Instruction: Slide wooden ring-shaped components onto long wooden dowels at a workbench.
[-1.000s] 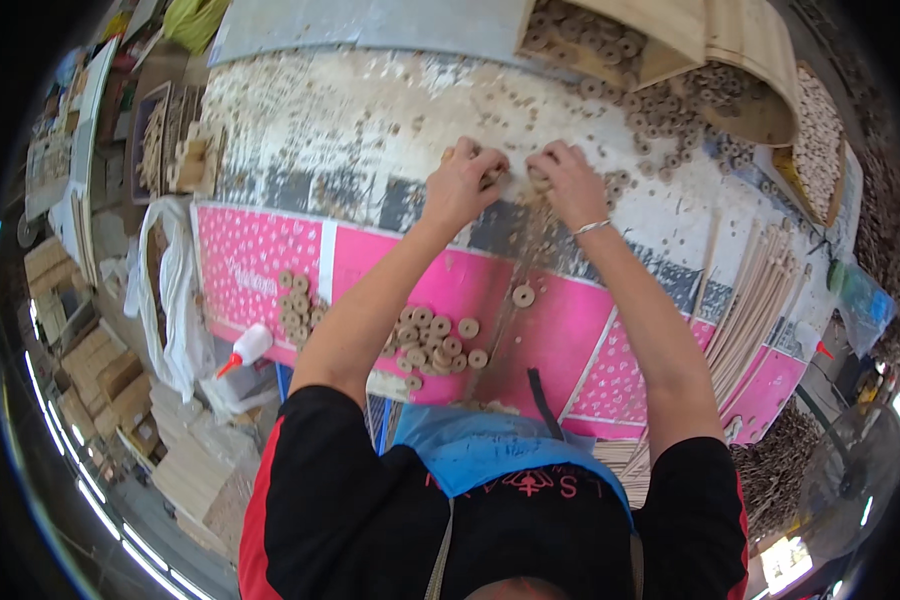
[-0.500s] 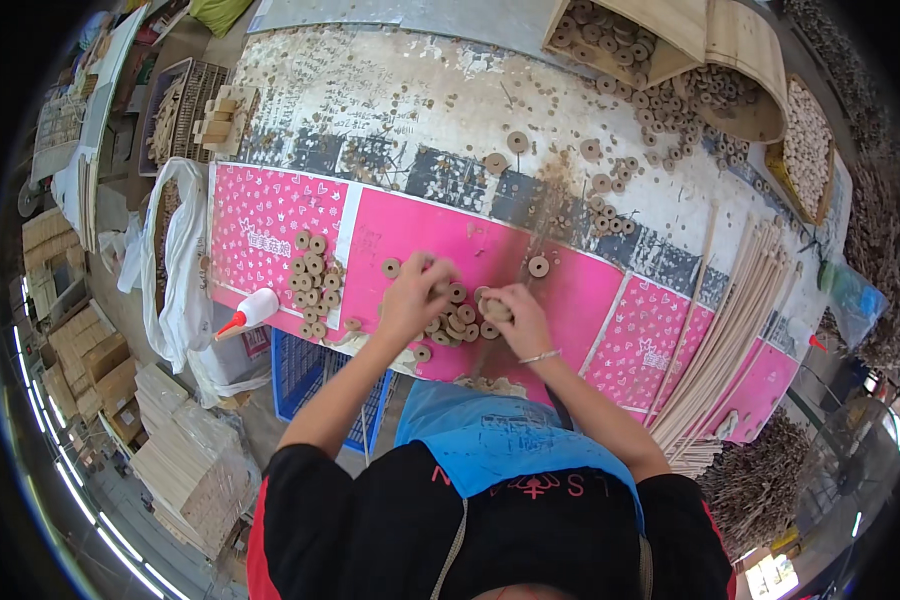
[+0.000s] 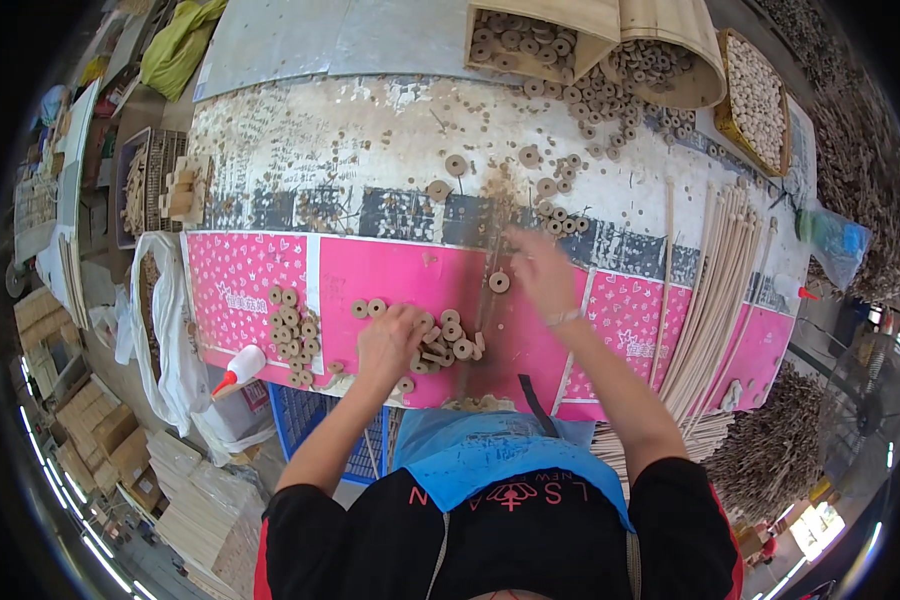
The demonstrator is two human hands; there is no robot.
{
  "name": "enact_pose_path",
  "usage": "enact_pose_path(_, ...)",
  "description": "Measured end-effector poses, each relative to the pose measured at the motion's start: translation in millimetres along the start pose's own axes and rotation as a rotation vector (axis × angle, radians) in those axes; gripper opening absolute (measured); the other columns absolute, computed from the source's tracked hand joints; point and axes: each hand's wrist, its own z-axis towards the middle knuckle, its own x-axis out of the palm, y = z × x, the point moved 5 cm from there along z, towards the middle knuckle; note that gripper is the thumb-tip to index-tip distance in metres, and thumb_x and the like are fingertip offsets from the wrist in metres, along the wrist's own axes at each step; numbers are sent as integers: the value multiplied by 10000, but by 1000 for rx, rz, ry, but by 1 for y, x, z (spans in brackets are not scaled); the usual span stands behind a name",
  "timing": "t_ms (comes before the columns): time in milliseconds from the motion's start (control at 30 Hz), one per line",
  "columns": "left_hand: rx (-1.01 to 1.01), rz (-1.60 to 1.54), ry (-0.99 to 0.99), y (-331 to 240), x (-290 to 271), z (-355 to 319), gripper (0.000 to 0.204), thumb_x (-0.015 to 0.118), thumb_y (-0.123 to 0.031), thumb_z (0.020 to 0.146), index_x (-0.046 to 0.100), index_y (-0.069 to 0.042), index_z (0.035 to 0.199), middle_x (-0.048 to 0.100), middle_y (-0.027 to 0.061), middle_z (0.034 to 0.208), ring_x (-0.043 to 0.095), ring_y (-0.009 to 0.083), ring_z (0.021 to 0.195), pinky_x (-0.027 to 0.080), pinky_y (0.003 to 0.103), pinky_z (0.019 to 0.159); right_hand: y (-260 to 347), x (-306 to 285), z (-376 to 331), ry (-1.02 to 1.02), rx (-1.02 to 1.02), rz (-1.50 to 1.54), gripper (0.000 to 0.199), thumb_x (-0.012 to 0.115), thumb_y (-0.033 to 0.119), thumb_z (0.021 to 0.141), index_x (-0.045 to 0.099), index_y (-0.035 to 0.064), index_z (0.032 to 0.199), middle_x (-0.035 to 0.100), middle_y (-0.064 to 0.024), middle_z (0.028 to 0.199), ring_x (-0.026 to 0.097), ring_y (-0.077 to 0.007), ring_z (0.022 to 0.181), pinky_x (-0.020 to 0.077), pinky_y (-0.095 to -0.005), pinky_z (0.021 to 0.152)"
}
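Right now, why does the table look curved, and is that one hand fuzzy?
Head view: the fisheye lens bends the worktable edges toward a dark round rim; the right hand is smeared by motion blur, while the left hand on the wooden rings is sharp; daylight is even, with glare at the lower right.

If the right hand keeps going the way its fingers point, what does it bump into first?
The right hand points up and away across the table. First in line looks like the small cluster of wooden rings just beyond its fingertips, though the hand is blurred.
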Motion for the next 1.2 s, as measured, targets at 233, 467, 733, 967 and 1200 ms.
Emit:
enact_pose_path(233, 155, -3, -261, -28, -14, 180, 721, 777, -95, 774, 506, -232, 1428, 560, 91, 1340, 570, 322, 1186, 566, 402, 865, -59, -23, 119, -105, 15, -488, 372, 735, 129, 772, 608, 144, 1121, 589, -84, 1064, 582, -321, 1048, 534, -442, 839)
enact_pose_path(467, 244, 114, -328, -16, -3, 220, 430, 776, -122, 755, 663, -223, 1158, 552, 61, 1060, 602, 267, 947, 542, 387, 750, -45, -39, 140, -144, -16, -284, 352, 732, 119, 756, 594, 125, 1079, 560, -103, 1060, 584, -325, 1020, 538, -442, 792)
enact_pose_path(733, 295, -161, -336, -49, -2, 240, 305, 743, -132, 784, 643, -197, 1064, 598, 43, 1162, 631, 294, 951, 553, 389, 752, -72, -39, 110, -156, 28, -353, 297, 727, 115, 755, 622, 108, 1032, 565, -90, 1021, 583, -315, 994, 526, -425, 775)
enact_pose_path(967, 499, 105, -261, -118, 32, 294, 260, 649, -99, 789, 632, -142, 1045, 617, 34, 1031, 633, 256, 985, 544, 361, 790, -36, -34, 84, -90, 0, -35, 259, 689, 64, 772, 647, 91, 1026, 618, -93, 979, 592, -325, 942, 509, -436, 806)
enact_pose_path(1200, 439, 13, -301, -103, 26, 270, 257, 670, -53, 777, 631, -139, 1017, 605, 58, 1021, 635, 320, 940, 568, 434, 778, 0, 38, -18, 187, -52, -131, 317, 670, 8, 739, 658, 98, 1043, 542, -88, 1047, 554, -308, 1067, 545, -397, 840)
